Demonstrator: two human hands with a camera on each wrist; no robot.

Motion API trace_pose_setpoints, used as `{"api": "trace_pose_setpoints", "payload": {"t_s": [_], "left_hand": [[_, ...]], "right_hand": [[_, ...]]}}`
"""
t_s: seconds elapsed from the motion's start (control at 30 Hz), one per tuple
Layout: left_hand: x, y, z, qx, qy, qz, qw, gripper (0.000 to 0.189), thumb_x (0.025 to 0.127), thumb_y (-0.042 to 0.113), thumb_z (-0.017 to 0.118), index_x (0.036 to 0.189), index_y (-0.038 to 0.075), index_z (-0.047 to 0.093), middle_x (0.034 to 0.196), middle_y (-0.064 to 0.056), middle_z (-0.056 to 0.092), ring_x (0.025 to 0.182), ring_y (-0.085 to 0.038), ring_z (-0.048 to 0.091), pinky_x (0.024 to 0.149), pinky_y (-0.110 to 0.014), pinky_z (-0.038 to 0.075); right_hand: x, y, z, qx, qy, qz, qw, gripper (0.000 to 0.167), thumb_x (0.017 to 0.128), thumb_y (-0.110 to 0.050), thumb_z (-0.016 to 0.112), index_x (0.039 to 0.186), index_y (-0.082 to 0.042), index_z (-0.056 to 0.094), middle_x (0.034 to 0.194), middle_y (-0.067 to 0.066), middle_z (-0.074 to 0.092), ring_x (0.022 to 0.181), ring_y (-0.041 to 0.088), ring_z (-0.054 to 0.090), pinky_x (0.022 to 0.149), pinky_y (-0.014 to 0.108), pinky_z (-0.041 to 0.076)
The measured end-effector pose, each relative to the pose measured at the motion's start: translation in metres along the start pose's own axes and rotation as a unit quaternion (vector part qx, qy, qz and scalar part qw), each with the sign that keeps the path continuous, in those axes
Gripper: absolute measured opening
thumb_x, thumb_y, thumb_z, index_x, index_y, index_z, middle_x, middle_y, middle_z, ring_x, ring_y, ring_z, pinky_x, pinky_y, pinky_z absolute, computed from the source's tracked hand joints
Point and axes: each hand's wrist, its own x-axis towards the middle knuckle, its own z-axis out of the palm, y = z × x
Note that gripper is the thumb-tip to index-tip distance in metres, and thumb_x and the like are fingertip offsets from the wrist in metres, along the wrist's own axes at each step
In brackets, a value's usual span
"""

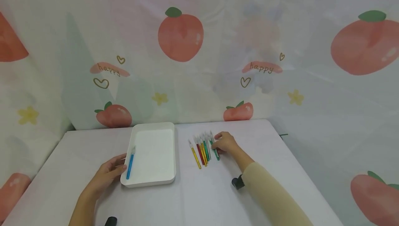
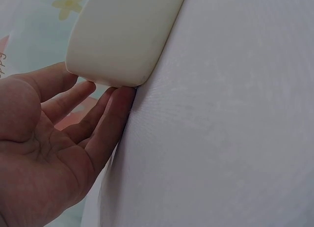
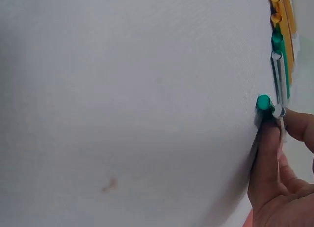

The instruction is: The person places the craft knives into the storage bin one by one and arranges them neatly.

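A white tray (image 1: 152,181) lies on the table with a blue craft knife (image 1: 130,166) inside along its left side. At the tray's left edge my left hand (image 1: 107,174) holds on, its thumb at the rim and fingertips against the outer wall (image 2: 113,55). Right of the tray, several capped craft knives (image 1: 203,153) in yellow, red, green and silver lie side by side. My right hand (image 1: 225,142) is at the row's right end, pinching a silver craft knife (image 3: 278,111) between thumb and finger. A green craft knife (image 3: 263,101) lies against it; the fingers hide their far parts.
A white cloth covers the table (image 1: 205,198). Behind it hangs a curtain (image 1: 205,90) printed with peaches. A black wrist device (image 1: 238,182) sits below the right sleeve (image 1: 271,191), and another black piece (image 1: 111,221) shows near the left wrist.
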Motion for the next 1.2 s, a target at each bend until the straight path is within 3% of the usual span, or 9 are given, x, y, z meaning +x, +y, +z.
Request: {"api": "trace_pose_setpoints", "payload": {"t_s": [0.27,0.53,0.7,1.2], "left_hand": [[-0.001,0.000,0.000,0.007,0.000,0.011,0.9999,0.064,0.100,0.033,0.061,0.153,0.006,0.036,0.151,-0.024,0.043,0.136,-0.038,0.047,0.103,-0.041,0.050],[0.000,0.001,-0.001,0.014,0.002,0.015,0.9998,0.064,0.100,0.034,0.061,0.153,0.007,0.036,0.150,-0.024,0.043,0.136,-0.039,0.047,0.103,-0.041,0.051],[-0.001,0.001,-0.001,0.006,-0.001,0.015,0.9999,0.063,0.100,0.032,0.061,0.153,0.007,0.036,0.150,-0.024,0.044,0.136,-0.038,0.047,0.103,-0.041,0.051],[0.000,0.000,-0.001,0.004,-0.006,0.016,0.9998,0.064,0.101,0.032,0.060,0.153,0.006,0.035,0.151,-0.024,0.043,0.137,-0.039,0.046,0.104,-0.041,0.050]], "right_hand": [[-0.004,0.004,-0.004,0.034,-0.017,-0.027,0.9989,0.041,0.085,-0.012,0.074,0.123,-0.007,0.060,0.104,0.014,0.063,0.077,0.020,0.064,0.058,0.027,0.056],[-0.017,-0.012,-0.005,0.054,-0.026,-0.058,0.9966,0.041,0.086,-0.011,0.072,0.126,-0.008,0.060,0.100,0.012,0.065,0.080,0.020,0.063,0.064,0.030,0.059],[-0.024,-0.021,0.001,0.066,-0.036,-0.067,0.9950,0.040,0.088,-0.012,0.071,0.127,-0.010,0.060,0.101,0.011,0.065,0.086,0.021,0.063,0.070,0.032,0.060],[-0.040,-0.052,0.027,0.114,-0.102,-0.121,0.9808,0.040,0.090,-0.009,0.069,0.129,-0.007,0.059,0.100,0.011,0.064,0.085,0.022,0.064,0.074,0.036,0.061]]}}
